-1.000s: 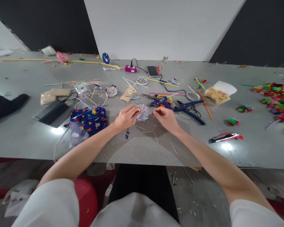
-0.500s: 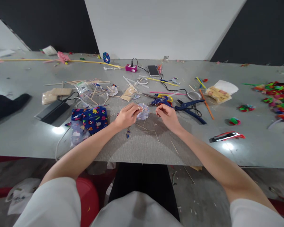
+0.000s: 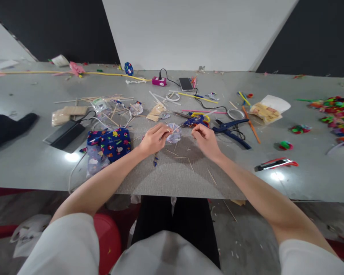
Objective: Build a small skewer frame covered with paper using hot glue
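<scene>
My left hand (image 3: 155, 138) is closed in a pinch on thin wooden sticks (image 3: 176, 129), whose ends poke out past the fingertips and appear to cross. Behind these sticks a pale lilac patterned round piece (image 3: 175, 138) lies on the table. Off to the right, my right hand (image 3: 205, 140) is raised with its fingers curled together. Whether anything is between those fingertips is too small to make out. Just beyond it rests a blue glue gun (image 3: 194, 121), beside blue-handled cutters (image 3: 231, 130).
Loose sticks (image 3: 190, 164) lie before my hands. Blue printed fabric (image 3: 114, 143) and a dark box (image 3: 67, 135) sit to the left. On the right are a utility knife (image 3: 276, 164), an orange stick (image 3: 251, 125) and colourful fluffy pieces (image 3: 336, 110). A phone (image 3: 186, 84) lies farther back.
My right hand has moved slightly right, away from the left hand, widening the gap. My left hand keeps its pinch on the sticks in nearly the same place.
</scene>
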A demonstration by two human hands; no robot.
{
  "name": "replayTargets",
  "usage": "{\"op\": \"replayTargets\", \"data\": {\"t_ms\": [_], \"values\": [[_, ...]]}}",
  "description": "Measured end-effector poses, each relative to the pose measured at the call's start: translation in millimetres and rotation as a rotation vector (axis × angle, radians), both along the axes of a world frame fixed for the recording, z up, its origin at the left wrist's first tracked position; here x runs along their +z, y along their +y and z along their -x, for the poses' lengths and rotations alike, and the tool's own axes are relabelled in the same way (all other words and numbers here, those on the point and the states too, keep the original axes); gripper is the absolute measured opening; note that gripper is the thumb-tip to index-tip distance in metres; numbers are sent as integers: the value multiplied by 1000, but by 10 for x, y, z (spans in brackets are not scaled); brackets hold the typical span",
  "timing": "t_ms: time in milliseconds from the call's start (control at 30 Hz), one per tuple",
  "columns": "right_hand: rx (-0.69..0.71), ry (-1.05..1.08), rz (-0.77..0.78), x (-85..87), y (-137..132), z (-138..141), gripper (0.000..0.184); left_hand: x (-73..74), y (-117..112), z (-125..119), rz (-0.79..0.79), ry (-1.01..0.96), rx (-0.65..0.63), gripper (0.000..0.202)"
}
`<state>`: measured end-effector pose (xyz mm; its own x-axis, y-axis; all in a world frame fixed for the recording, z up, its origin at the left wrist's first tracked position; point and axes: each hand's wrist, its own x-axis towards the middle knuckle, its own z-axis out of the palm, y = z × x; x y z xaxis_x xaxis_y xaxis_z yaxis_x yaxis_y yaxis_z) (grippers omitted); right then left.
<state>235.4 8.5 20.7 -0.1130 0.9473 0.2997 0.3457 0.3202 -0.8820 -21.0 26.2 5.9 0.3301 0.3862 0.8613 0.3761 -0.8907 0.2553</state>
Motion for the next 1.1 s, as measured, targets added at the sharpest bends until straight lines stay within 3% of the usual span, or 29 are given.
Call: {"op": "replayTargets", "data": {"t_ms": [500, 733, 1100], "values": [[-15, 43, -19, 39, 5, -10, 20, 36, -10, -7, -16, 19, 21, 13], [-71, 252, -15, 14, 111, -83, 22, 55, -8, -3, 12, 33, 48, 13], [105, 390, 39, -17, 169, -91, 30, 44, -8, -5, 67, 62, 50, 16]]}}
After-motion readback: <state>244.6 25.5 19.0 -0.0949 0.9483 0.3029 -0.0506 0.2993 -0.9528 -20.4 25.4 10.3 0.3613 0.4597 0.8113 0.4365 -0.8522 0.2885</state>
